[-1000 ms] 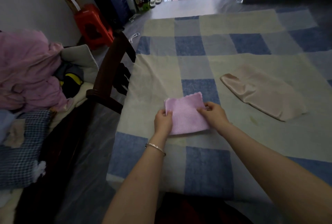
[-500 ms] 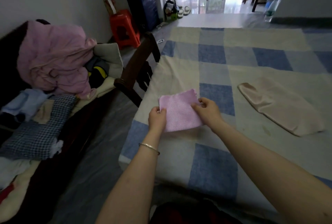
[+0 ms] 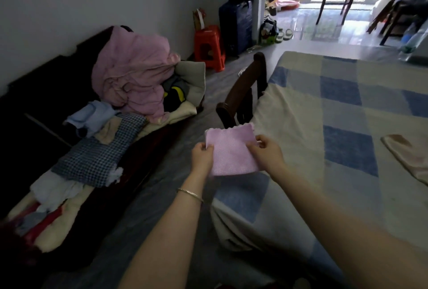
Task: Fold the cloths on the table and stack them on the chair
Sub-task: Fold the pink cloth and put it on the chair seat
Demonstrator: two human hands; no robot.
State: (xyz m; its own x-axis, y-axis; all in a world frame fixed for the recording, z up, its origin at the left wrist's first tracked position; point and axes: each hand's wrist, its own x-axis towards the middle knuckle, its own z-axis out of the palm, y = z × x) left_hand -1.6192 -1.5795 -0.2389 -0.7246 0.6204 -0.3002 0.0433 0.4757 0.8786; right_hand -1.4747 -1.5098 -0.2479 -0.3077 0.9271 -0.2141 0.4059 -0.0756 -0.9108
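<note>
While both hands' fingers pinch it, the folded pink cloth (image 3: pixel 231 149) hangs lifted.

Folded pink cloth (image 3: pixel 232 152), small and roughly square, textured weave, scalloped top edge; held off the surface at the table's (image 3: pixel 301 112) left edge, tilted toward the camera. Beige cloth (image 3: pixel 410 156), smooth with a slight sheen, lying flat on the blue-and-cream checked covering at far right, partly cut off by the frame. Dark wooden chair (image 3: pixel 240 89) close against the table's left side, seat hidden.
</note>
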